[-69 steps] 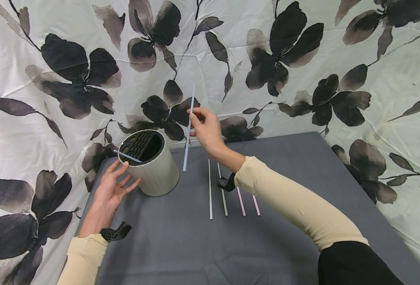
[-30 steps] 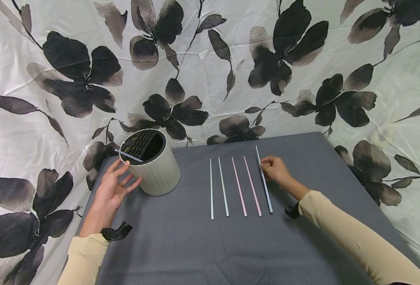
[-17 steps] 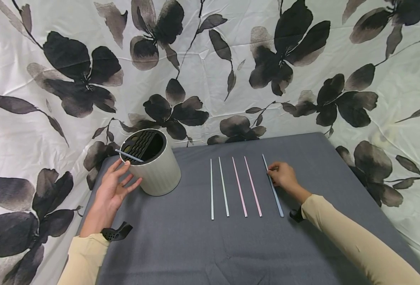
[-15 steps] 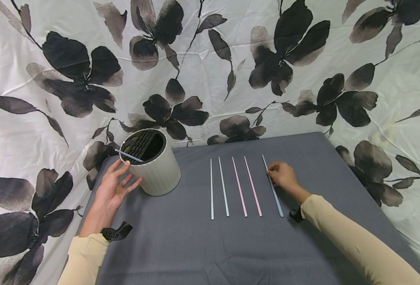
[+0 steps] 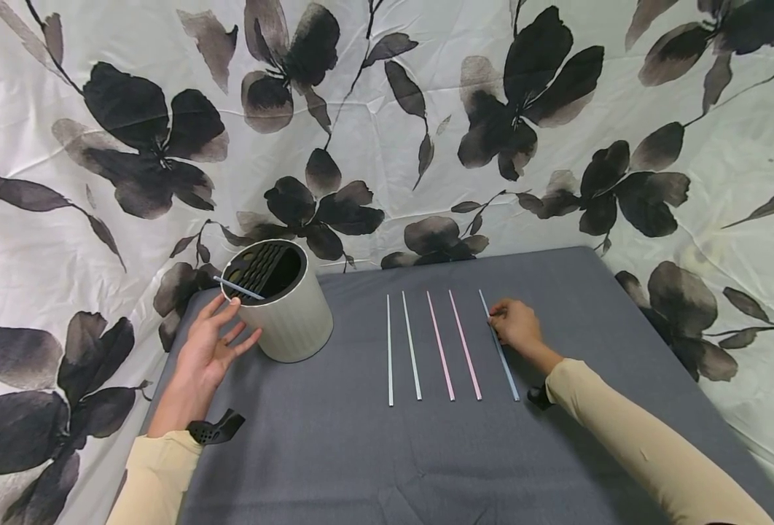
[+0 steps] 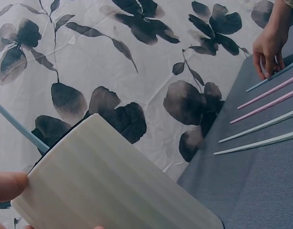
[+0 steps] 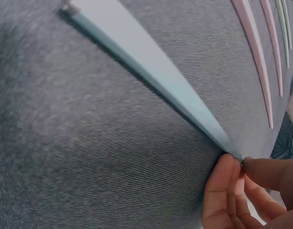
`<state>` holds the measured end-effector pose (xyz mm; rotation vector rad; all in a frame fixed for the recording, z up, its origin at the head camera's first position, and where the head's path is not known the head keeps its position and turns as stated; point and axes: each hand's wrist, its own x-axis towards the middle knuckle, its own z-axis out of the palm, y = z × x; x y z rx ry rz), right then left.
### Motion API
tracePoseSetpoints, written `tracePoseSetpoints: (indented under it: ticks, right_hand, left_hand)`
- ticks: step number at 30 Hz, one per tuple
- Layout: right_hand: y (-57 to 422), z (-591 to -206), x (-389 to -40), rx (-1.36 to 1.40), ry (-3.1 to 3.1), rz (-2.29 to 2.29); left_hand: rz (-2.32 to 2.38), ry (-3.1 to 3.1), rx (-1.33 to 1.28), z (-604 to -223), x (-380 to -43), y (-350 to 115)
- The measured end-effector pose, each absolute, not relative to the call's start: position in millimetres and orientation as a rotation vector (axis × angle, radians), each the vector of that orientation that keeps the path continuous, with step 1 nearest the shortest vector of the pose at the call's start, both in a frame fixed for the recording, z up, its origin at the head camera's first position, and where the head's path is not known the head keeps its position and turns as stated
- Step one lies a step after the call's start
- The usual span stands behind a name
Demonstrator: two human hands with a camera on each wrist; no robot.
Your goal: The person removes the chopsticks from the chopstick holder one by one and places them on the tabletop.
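My right hand [image 5: 518, 326] pinches a blue chopstick [image 5: 506, 368] that lies on the table, right of the pink chopsticks. In the right wrist view, thumb and fingertips meet at its far, thin end. My left hand [image 5: 206, 350] rests against the side of a white ribbed utensil holder [image 5: 288, 324], fingers spread and thumb at the rim. The left wrist view shows the thumb [image 6: 10, 186] touching the holder's edge. Across the holder's black slotted top leans a second blue chopstick [image 5: 237, 287]; its lower end is hidden inside.
Two pink chopsticks, the left one [image 5: 440, 346] and the right one [image 5: 464, 345], lie roughly side by side. Left of them are two pale green chopsticks, one [image 5: 390, 350] nearest the holder. Grey cloth covers the table [image 5: 334, 452]; a floral curtain [image 5: 393, 168] hangs behind.
My right hand has carried the blue chopstick from the air beside the holder down to the table, right of the others, then shifted it slightly left. The left hand has stayed put.
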<state>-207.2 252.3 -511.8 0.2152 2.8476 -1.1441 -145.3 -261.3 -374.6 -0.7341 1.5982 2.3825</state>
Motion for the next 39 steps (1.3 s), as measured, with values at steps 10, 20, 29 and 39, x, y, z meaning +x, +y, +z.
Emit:
tracePoseSetpoints:
  ticks: [10,20,29,39]
  right_hand:
    - [244,-494,-216,0.139,2.874,-1.178]
    - [198,-471,-228,-0.193,2.743,-1.476]
    - [131,-429,-228,-0.387,2.587,-1.633]
    - [56,-389,-229,-0.656,2.510,-1.687]
  left_hand:
    - [2.391,1.612,-0.737,-376,-142,-261]
    - [2.388,1.616,-0.723,-377,-142,-263]
    - [2.382,1.630,-0.724,-377,-142,-262]
    - [2.383,1.630,-0.741,-378,-144,-264]
